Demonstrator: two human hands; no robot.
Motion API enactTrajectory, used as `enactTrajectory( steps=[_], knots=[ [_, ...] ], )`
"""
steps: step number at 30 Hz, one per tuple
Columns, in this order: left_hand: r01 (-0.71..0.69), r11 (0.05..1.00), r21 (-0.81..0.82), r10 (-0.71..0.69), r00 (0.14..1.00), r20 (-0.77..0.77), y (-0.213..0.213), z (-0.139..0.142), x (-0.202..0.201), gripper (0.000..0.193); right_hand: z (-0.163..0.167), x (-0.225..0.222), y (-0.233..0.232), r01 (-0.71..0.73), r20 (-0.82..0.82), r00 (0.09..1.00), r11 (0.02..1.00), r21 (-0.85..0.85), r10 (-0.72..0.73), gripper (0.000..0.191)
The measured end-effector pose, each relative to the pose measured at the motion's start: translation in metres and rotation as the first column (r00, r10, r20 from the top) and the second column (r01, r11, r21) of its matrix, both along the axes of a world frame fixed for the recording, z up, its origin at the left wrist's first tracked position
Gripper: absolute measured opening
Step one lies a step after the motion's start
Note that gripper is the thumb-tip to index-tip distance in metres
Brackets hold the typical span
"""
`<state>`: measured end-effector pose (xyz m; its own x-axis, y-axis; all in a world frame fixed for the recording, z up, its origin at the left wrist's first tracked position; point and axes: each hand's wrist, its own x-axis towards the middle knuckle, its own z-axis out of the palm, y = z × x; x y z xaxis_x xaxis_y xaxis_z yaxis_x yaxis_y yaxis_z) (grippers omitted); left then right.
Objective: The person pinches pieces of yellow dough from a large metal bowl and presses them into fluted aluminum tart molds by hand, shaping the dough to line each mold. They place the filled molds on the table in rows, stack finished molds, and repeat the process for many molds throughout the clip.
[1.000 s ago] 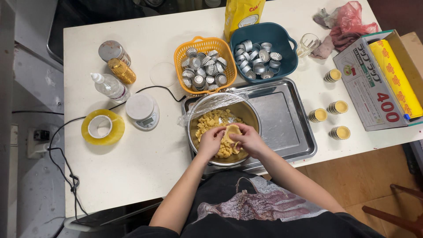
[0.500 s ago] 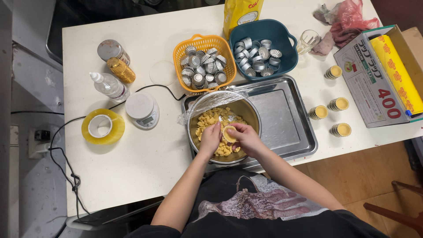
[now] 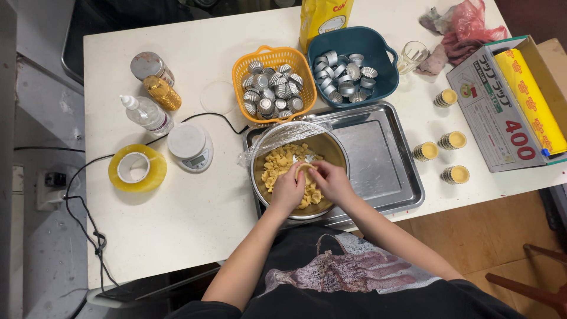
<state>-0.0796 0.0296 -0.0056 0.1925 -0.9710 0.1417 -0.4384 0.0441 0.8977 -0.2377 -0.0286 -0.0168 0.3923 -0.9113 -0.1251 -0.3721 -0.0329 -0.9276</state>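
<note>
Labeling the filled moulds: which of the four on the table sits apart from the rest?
The filled mould nearest the glass cup, beside the wrap box. The other three cluster lower, right of the steel tray.

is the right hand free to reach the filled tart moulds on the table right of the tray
Probably not at once: the right hand is in the metal bowl, working dough with the left hand. Otherwise the way over the tray to the filled tart moulds looks open.
</note>
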Motion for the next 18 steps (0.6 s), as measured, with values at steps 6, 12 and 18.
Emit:
enactTrajectory(
  steps=[6, 12, 18],
  knots=[
    [0.115, 0.953, 0.281, -0.107, 0.993, -0.042, -0.005, -0.001, 0.012, 0.042, 0.017, -0.008, -0.007, -0.169, -0.224, 0.965, 0.976, -0.139, 0.136, 0.02],
    [0.034, 0.996, 0.082, -0.039, 0.997, 0.061, -0.001, 0.003, 0.006, 0.035, 0.015, -0.004, -0.002, -0.071, -0.021, 0.997, 0.993, -0.09, 0.069, 0.025],
    [0.016, 0.994, 0.107, -0.007, 0.996, -0.088, -0.004, 0.001, 0.011, 0.031, 0.01, 0.001, 0.0, -0.07, 0.056, 0.996, 0.994, -0.078, 0.075, 0.031]
  ],
)
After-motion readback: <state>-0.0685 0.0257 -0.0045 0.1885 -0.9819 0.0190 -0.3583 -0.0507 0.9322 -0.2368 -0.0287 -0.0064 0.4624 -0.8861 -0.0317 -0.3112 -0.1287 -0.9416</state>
